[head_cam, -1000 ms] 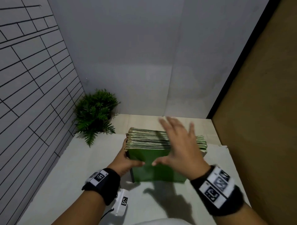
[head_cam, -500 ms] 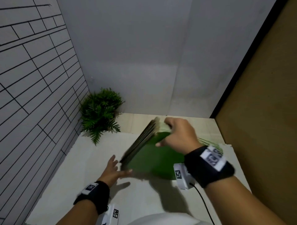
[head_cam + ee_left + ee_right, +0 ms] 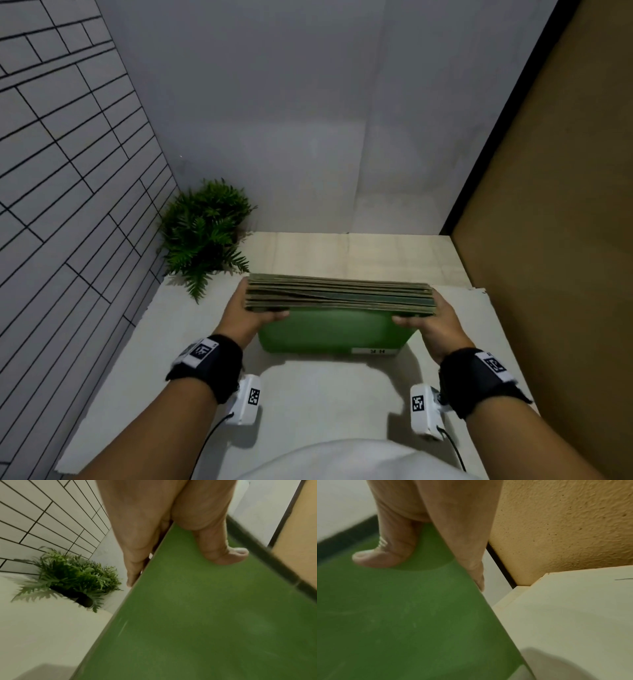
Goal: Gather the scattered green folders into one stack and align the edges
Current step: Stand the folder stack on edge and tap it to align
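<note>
1. One stack of green folders [image 3: 339, 294] stands on edge in the centre of the head view, its upper edges facing the camera as a thick band of many layers; the individual folders are too tightly packed to count.
2. Two hands hold it. The left hand [image 3: 251, 313] clamps the stack's left end, thumb [image 3: 221, 550] pressed on the near green cover and fingers [image 3: 135, 561] running along the side edge.
3. The right hand [image 3: 433, 320] clamps the right end the same way, thumb [image 3: 385, 555] on the cover and fingers [image 3: 471, 555] along the side.
4. One white label [image 3: 375, 351] sits at the lower right of the near cover; its letters appear upside down and are too small to read with certainty.
5. Two black wristbands carry white patches with black square code marks, and a white camera unit with a similar mark hangs under each wrist.
6. One potted fern-like plant [image 3: 205, 233] stands in the corner at centre left of the frame, well apart from the stack.
7. The stack's lower edge is at the pale grey-white table [image 3: 308, 404]; a lighter wooden strip runs behind it.
8. The room: a white tiled wall with dark lines at left, a plain grey wall behind, a textured tan panel at right.
</note>
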